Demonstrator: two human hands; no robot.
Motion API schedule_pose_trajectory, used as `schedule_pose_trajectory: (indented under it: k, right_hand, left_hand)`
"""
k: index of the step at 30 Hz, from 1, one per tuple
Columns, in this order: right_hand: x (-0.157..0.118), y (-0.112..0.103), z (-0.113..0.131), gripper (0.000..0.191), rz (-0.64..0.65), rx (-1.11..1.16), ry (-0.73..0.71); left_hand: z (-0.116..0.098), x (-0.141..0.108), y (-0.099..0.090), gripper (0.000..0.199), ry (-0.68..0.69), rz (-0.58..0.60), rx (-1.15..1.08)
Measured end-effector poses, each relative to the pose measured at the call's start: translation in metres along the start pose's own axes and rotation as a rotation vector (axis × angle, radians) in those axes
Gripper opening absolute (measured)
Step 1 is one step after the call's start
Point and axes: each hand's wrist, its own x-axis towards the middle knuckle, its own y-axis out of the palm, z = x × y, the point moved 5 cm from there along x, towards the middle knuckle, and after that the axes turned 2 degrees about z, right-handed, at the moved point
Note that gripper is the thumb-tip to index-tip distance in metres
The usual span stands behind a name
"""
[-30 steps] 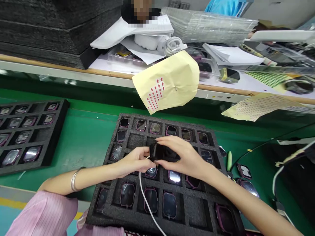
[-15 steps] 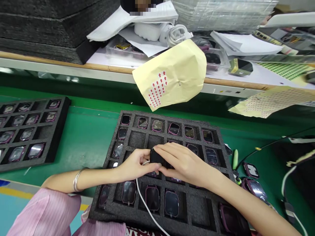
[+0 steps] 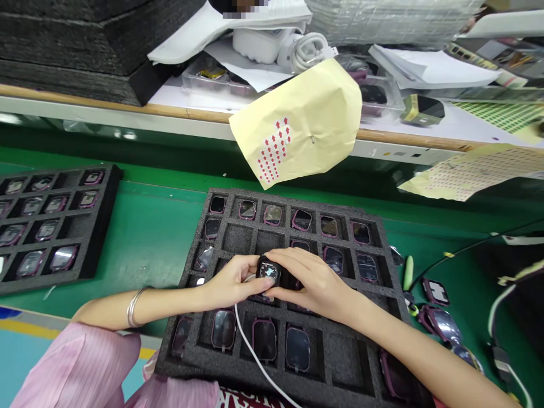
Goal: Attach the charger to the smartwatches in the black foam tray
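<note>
A black smartwatch (image 3: 268,271) with a lit face is held between my two hands above the foam tray (image 3: 297,368). My left hand (image 3: 232,280) grips its left side, with the thumb at the lower part of the screen. A white cable (image 3: 250,345) runs from behind my left fingers down over the tray; whatever its end meets is hidden. My right hand (image 3: 312,277) closes on the watch from the right, fingers along the top edge and thumb below. Purple-rimmed watch bodies (image 3: 223,328) lie in many tray pockets, some partly covered by my hands.
Another foam tray of watch bodies (image 3: 96,226) lies at left. Loose watch parts (image 3: 444,323) and a black cable (image 3: 450,255) are on the green bench at right. A shelf (image 3: 191,113) runs behind, with a yellow sticker sheet (image 3: 306,124) hanging over its edge and black foam stacked at left.
The watch's screen was dark and now shows a lit face. My hands remain around it in nearly the same place, and the camera view has shifted slightly.
</note>
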Motion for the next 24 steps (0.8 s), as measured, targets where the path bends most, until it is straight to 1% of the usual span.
schedule_pose_trajectory:
  k: [4,12,19,24]
  right_hand:
    - [-0.0017,0.0012,0.0004,0.044,-0.032,-0.006,0.02]
    - [-0.0017,0.0018,0.0031,0.042,0.003,-0.09,0.048]
    - [0.0003,0.0016,0.0012,0.041,0.003,-0.076,0.077]
    - [0.0017,0.0008,0.0017,0.041,-0.015,-0.065,0.063]
  left_hand:
    - [-0.0034,-0.0004,0.0001,0.025,0.022,-0.013,0.031]
    - [0.0005,0.0011,-0.0019,0.029,0.024,-0.049,0.059]
    - [0.0012,0.0014,-0.0007,0.025,0.019,-0.016,0.02]
    - [0.0009,0.0019,-0.0005,0.027,0.029,-0.013,0.027]
